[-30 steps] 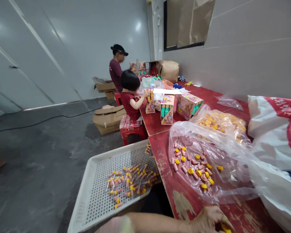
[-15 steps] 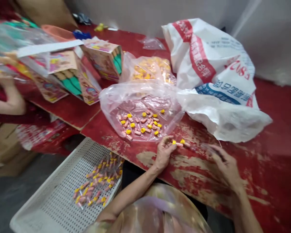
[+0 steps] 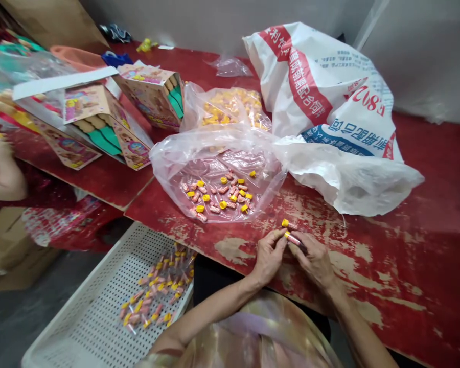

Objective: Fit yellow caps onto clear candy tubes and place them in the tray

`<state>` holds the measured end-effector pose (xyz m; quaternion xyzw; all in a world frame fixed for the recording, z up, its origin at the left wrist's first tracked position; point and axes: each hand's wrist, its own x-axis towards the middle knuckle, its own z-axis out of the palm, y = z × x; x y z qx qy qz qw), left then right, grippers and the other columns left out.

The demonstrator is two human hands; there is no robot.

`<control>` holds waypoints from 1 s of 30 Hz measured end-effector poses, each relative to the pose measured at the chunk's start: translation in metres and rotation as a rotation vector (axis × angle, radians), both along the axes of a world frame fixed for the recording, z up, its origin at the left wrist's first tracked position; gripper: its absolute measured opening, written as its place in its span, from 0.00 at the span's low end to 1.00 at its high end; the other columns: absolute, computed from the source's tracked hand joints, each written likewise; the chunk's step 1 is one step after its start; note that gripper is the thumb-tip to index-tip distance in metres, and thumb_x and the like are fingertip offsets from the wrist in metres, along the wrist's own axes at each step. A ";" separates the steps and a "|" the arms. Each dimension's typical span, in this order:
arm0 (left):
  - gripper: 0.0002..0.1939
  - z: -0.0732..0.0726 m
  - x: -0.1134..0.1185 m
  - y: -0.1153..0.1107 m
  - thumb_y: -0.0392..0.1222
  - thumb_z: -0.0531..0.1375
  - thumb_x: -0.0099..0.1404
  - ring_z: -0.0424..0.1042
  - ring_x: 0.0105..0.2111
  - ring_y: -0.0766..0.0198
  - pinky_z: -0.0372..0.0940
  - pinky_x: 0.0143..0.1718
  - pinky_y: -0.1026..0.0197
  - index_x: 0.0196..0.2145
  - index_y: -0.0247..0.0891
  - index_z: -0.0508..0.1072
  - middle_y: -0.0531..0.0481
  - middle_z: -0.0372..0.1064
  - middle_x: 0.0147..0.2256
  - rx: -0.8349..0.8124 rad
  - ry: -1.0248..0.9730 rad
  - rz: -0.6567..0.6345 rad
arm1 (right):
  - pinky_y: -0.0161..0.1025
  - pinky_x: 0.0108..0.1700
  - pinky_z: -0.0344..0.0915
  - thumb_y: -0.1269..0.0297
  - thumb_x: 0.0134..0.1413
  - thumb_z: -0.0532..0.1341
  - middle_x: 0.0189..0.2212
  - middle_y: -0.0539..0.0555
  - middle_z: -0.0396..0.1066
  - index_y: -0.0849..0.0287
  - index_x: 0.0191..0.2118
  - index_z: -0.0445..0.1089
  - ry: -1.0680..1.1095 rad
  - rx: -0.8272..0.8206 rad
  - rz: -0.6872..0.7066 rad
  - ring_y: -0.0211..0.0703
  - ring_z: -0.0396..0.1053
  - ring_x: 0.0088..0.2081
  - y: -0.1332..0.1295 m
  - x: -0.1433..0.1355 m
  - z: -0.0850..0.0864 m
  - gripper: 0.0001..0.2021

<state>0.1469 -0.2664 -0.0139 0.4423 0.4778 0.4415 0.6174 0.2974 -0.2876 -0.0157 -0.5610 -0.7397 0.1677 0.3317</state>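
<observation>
In front of me, my left hand (image 3: 269,256) pinches the yellow end of a small yellow-capped pink tube (image 3: 293,239). My right hand (image 3: 315,259) closes on the other end of that piece; what its fingertips cover is hidden. Just beyond the fingers, a second yellow-capped tube (image 3: 290,224) lies on the red table (image 3: 437,276). Past my left hand, an open clear plastic bag (image 3: 168,168) has loose pink pieces and yellow caps spread on it.
A white perforated basket (image 3: 80,312) below the table edge holds several capped tubes. Behind the clear bag sits a bag of yellow pieces (image 3: 233,105). A white printed sack (image 3: 352,97) stands right; printed boxes (image 3: 149,89) stand left. Another person's arm (image 3: 5,168) shows far left.
My right hand has moved left to meet my left hand at the tube. My left hand has shifted slightly right and nearer to me. The view has turned slightly.
</observation>
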 end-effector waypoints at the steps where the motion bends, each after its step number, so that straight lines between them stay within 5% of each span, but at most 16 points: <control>1: 0.13 0.001 -0.001 0.001 0.41 0.55 0.63 0.71 0.40 0.61 0.64 0.45 0.61 0.41 0.37 0.76 0.47 0.73 0.39 0.040 0.061 -0.032 | 0.36 0.40 0.64 0.62 0.63 0.53 0.39 0.58 0.71 0.62 0.47 0.66 -0.064 0.038 -0.008 0.42 0.70 0.39 -0.001 -0.002 0.002 0.13; 7: 0.13 0.007 -0.004 0.009 0.30 0.52 0.60 0.70 0.38 0.62 0.65 0.43 0.62 0.33 0.36 0.77 0.46 0.71 0.36 0.358 0.405 -0.282 | 0.37 0.22 0.46 0.63 0.59 0.51 0.19 0.52 0.67 0.59 0.28 0.66 -0.626 -0.089 0.081 0.39 0.64 0.19 0.007 0.003 0.017 0.12; 11: 0.14 0.015 -0.010 0.010 0.27 0.53 0.59 0.70 0.38 0.62 0.65 0.42 0.61 0.38 0.35 0.75 0.46 0.71 0.38 0.421 0.415 -0.205 | 0.38 0.22 0.38 0.70 0.55 0.52 0.19 0.53 0.68 0.59 0.28 0.66 -0.810 -0.243 0.144 0.40 0.65 0.18 0.017 0.001 0.015 0.08; 17: 0.13 0.028 -0.024 0.033 0.29 0.52 0.63 0.69 0.33 0.66 0.64 0.37 0.64 0.39 0.36 0.74 0.48 0.70 0.32 0.518 0.352 0.077 | 0.36 0.22 0.43 0.64 0.60 0.50 0.17 0.51 0.65 0.59 0.26 0.63 -0.723 -0.144 0.178 0.38 0.63 0.18 0.016 0.000 0.008 0.13; 19: 0.12 0.027 -0.031 0.051 0.28 0.52 0.62 0.69 0.34 0.66 0.64 0.37 0.64 0.38 0.36 0.74 0.48 0.69 0.32 0.569 0.400 0.162 | 0.35 0.23 0.50 0.62 0.63 0.48 0.20 0.51 0.66 0.59 0.28 0.64 -0.571 -0.116 0.184 0.38 0.64 0.20 0.016 0.004 0.007 0.14; 22: 0.10 0.021 -0.053 0.091 0.29 0.53 0.62 0.68 0.36 0.64 0.64 0.40 0.61 0.35 0.36 0.73 0.48 0.69 0.33 0.646 0.571 0.264 | 0.34 0.35 0.60 0.63 0.65 0.47 0.36 0.54 0.71 0.60 0.44 0.65 -0.345 0.029 0.171 0.39 0.69 0.34 0.020 0.008 0.001 0.12; 26: 0.10 0.012 -0.090 0.159 0.30 0.52 0.63 0.67 0.41 0.61 0.62 0.45 0.60 0.35 0.35 0.73 0.46 0.70 0.37 0.557 1.005 0.270 | 0.41 0.42 0.59 0.67 0.63 0.50 0.43 0.58 0.69 0.59 0.56 0.59 -0.423 0.308 0.083 0.45 0.67 0.42 0.021 0.001 -0.020 0.17; 30: 0.13 0.005 -0.115 0.227 0.31 0.49 0.64 0.68 0.44 0.57 0.61 0.47 0.58 0.40 0.30 0.73 0.39 0.70 0.42 0.383 1.254 0.262 | 0.47 0.44 0.59 0.68 0.61 0.52 0.47 0.61 0.66 0.58 0.62 0.53 -0.473 0.385 0.029 0.50 0.66 0.45 0.018 0.001 -0.033 0.24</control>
